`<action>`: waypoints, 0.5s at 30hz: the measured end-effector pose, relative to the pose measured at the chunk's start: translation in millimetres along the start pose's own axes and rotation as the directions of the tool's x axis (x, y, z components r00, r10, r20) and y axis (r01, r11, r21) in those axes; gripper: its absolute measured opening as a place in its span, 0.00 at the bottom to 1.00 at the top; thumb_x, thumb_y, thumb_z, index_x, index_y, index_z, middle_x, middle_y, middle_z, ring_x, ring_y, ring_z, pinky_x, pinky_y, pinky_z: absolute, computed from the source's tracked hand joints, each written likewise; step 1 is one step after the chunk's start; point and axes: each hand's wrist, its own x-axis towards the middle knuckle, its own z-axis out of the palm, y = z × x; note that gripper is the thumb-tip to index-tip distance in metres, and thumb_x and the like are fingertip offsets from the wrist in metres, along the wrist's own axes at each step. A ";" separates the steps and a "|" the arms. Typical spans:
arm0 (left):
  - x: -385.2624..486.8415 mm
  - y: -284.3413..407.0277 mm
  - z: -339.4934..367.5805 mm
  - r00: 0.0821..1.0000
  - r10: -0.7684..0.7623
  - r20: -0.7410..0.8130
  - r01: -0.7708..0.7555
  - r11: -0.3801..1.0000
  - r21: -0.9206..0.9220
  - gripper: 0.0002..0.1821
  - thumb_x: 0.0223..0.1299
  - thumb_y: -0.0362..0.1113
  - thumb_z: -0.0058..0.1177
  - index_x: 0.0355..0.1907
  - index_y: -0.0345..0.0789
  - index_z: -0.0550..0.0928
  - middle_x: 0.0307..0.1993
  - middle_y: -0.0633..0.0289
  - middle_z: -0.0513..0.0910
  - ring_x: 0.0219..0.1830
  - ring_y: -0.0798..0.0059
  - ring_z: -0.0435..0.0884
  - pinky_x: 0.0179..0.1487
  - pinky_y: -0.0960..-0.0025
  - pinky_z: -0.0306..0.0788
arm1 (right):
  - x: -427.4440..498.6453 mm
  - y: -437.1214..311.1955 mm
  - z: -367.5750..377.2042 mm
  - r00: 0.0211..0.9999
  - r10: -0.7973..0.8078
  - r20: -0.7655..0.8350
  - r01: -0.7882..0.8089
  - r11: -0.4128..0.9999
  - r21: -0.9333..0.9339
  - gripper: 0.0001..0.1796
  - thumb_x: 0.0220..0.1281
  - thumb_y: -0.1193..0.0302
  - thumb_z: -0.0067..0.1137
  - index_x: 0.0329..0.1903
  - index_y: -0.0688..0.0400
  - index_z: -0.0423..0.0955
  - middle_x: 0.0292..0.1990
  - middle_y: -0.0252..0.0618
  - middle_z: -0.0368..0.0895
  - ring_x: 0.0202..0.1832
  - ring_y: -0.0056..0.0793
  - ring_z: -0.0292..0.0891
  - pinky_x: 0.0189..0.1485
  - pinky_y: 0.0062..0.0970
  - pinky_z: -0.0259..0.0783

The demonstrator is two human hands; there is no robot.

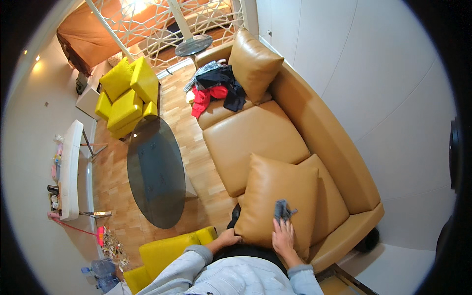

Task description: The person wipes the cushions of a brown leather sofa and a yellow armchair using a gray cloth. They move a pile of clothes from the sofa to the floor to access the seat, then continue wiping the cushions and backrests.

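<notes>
A tan leather cushion (274, 180) leans up in front of me on the near end of the sofa. At its lower left corner, my left hand (230, 238) is closed on the edge. My right hand (283, 236) presses a crumpled grey cloth (282, 210) against the cushion's face, with fingers over the cloth's lower end. The tan leather sofa (256, 136) extends away from me, its seat pads bare in the middle.
Red and dark clothes (221, 83) lie piled at the sofa's far end beside a second cushion (254, 64). An oval glass coffee table (156, 173) stands to the left. Yellow armchairs (123, 110) flank it. A white side table (72, 169) lines the left wall.
</notes>
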 end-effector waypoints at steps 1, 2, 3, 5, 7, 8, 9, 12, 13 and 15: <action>0.0 2.7 0.6 1.000 0.007 0.025 -0.008 1.000 0.007 0.31 0.56 0.58 0.66 0.49 0.30 0.88 0.47 0.42 0.89 0.53 0.46 0.87 0.58 0.52 0.79 | 12.4 1.4 4.1 0.999 -0.039 -0.006 0.038 0.998 -0.053 0.35 0.70 0.60 0.59 0.77 0.50 0.65 0.76 0.51 0.63 0.76 0.62 0.55 0.78 0.61 0.49; 2.6 -12.6 3.5 1.000 0.002 0.008 -0.002 0.999 -0.045 0.32 0.56 0.57 0.66 0.53 0.30 0.86 0.47 0.42 0.89 0.53 0.47 0.87 0.58 0.53 0.79 | 28.5 -2.2 11.8 0.999 -0.041 -0.007 0.040 0.998 -0.047 0.35 0.70 0.58 0.60 0.77 0.50 0.65 0.77 0.51 0.61 0.77 0.63 0.53 0.78 0.63 0.48; 5.7 -27.4 11.4 1.000 0.000 0.007 0.001 0.995 -0.104 0.34 0.57 0.56 0.66 0.57 0.30 0.84 0.48 0.43 0.89 0.53 0.47 0.87 0.58 0.53 0.79 | 40.9 -5.0 14.2 0.999 -0.028 -0.025 0.026 0.998 -0.048 0.36 0.71 0.58 0.60 0.77 0.51 0.64 0.78 0.51 0.60 0.78 0.64 0.52 0.78 0.64 0.47; -5.4 1.0 2.8 0.994 0.070 0.078 -0.049 0.967 -0.250 0.38 0.59 0.55 0.67 0.63 0.28 0.79 0.51 0.44 0.88 0.54 0.51 0.87 0.59 0.56 0.79 | 56.2 4.2 11.3 0.995 0.092 -0.027 -0.094 0.991 -0.098 0.38 0.72 0.56 0.58 0.79 0.54 0.60 0.78 0.53 0.59 0.79 0.64 0.50 0.79 0.65 0.44; -1.5 -18.7 12.6 1.000 0.026 0.016 -0.021 0.961 -0.274 0.40 0.60 0.57 0.68 0.64 0.26 0.78 0.52 0.44 0.88 0.54 0.55 0.87 0.60 0.60 0.78 | 57.2 -4.5 16.6 0.996 0.092 0.021 -0.088 0.986 -0.139 0.41 0.72 0.54 0.58 0.80 0.57 0.57 0.77 0.53 0.61 0.79 0.63 0.50 0.79 0.66 0.43; 8.1 -42.0 26.5 0.999 0.017 -0.027 -0.025 0.955 -0.297 0.44 0.60 0.60 0.68 0.66 0.26 0.76 0.55 0.44 0.86 0.57 0.56 0.86 0.61 0.61 0.78 | 55.3 -13.8 17.4 0.997 0.052 0.056 -0.044 0.989 -0.143 0.42 0.72 0.54 0.58 0.81 0.58 0.56 0.77 0.53 0.61 0.79 0.62 0.50 0.79 0.66 0.43; 13.2 -47.9 34.9 1.000 0.023 -0.019 -0.029 0.932 -0.362 0.45 0.60 0.61 0.67 0.67 0.26 0.75 0.56 0.43 0.86 0.58 0.55 0.86 0.62 0.60 0.77 | 51.1 -16.5 16.4 0.995 0.026 0.091 -0.011 0.987 -0.158 0.43 0.72 0.54 0.58 0.81 0.59 0.55 0.77 0.54 0.61 0.79 0.62 0.51 0.79 0.66 0.43; 24.1 -88.0 69.8 0.996 -0.059 -0.073 0.020 0.897 -0.441 0.49 0.59 0.63 0.67 0.71 0.25 0.72 0.62 0.38 0.82 0.65 0.51 0.81 0.67 0.58 0.74 | 9.4 -31.4 19.9 0.949 -0.234 0.212 0.263 0.958 -0.118 0.46 0.70 0.52 0.61 0.81 0.61 0.54 0.73 0.55 0.66 0.78 0.63 0.54 0.79 0.68 0.44; 21.8 -76.8 68.8 0.999 -0.010 -0.032 -0.008 0.861 -0.509 0.51 0.59 0.65 0.66 0.71 0.25 0.71 0.64 0.38 0.81 0.67 0.49 0.80 0.69 0.57 0.72 | -2.2 -27.2 19.5 0.922 -0.283 0.264 0.321 0.941 -0.112 0.46 0.69 0.52 0.61 0.81 0.61 0.55 0.73 0.55 0.66 0.78 0.62 0.54 0.79 0.68 0.44; 10.7 -57.0 65.0 0.997 -0.028 -0.069 -0.009 0.878 -0.479 0.52 0.59 0.66 0.66 0.72 0.26 0.71 0.65 0.38 0.80 0.68 0.48 0.79 0.70 0.56 0.71 | -2.7 -18.4 16.3 0.905 -0.295 0.306 0.354 0.922 -0.159 0.42 0.70 0.52 0.60 0.79 0.57 0.61 0.74 0.52 0.65 0.78 0.60 0.54 0.79 0.68 0.44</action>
